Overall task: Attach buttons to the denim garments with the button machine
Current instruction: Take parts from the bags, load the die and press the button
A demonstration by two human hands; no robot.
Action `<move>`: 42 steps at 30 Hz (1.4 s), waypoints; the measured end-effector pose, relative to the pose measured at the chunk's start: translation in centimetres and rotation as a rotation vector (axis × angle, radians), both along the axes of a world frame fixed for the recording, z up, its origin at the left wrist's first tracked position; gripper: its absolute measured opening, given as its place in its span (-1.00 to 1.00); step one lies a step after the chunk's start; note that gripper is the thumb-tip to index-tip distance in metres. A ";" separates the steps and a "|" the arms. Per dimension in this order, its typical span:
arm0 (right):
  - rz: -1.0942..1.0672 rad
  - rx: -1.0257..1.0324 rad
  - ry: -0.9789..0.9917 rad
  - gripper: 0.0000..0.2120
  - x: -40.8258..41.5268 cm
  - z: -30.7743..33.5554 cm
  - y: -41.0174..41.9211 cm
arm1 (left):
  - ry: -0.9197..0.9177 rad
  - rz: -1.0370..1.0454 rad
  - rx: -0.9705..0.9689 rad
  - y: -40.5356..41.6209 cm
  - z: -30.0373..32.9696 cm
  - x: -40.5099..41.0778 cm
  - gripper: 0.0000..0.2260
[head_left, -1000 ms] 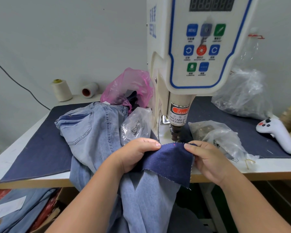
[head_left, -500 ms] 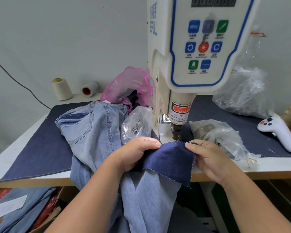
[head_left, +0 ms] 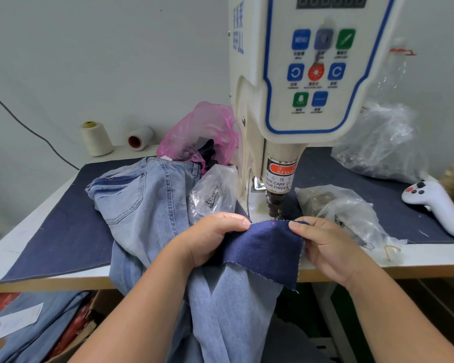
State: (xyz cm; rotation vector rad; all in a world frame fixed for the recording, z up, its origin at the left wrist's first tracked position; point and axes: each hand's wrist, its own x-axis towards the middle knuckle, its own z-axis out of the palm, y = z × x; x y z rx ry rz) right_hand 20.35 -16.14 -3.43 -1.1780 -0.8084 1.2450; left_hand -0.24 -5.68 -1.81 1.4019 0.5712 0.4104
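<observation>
A dark blue denim piece [head_left: 268, 247] lies at the table's front edge, its far edge just in front of the press head [head_left: 275, 205] of the white button machine [head_left: 312, 74]. A red laser dot shows on the cloth near that edge. My left hand [head_left: 210, 237] pinches the cloth's left side, thumb on top. My right hand [head_left: 325, 244] pinches its right corner. Light blue jeans [head_left: 147, 205] lie left of the machine and hang over the table edge under the dark piece.
Clear bags of metal button parts [head_left: 212, 195] [head_left: 336, 205] flank the press head. A pink bag [head_left: 202, 134] and two thread cones [head_left: 95, 138] stand behind. A white handheld controller [head_left: 435, 205] lies right. More denim [head_left: 37, 323] is piled below the table, left.
The view has shifted slightly; both hands keep their pinch on the dark cloth and have barely moved under the press head.
</observation>
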 end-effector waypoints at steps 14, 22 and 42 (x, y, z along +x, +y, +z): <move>-0.008 0.002 0.030 -0.87 -0.2 0.2 -0.2 | 0.032 0.017 0.019 -0.2 0.3 -0.1 -0.87; -0.092 0.108 -0.052 -0.88 -1.7 0.6 -2.3 | 0.156 0.080 0.329 -2.3 1.8 -0.2 -0.70; 0.061 -0.076 -0.762 -0.72 -3.5 1.8 -10.9 | 0.561 -0.283 0.847 -8.2 4.7 -2.3 -0.79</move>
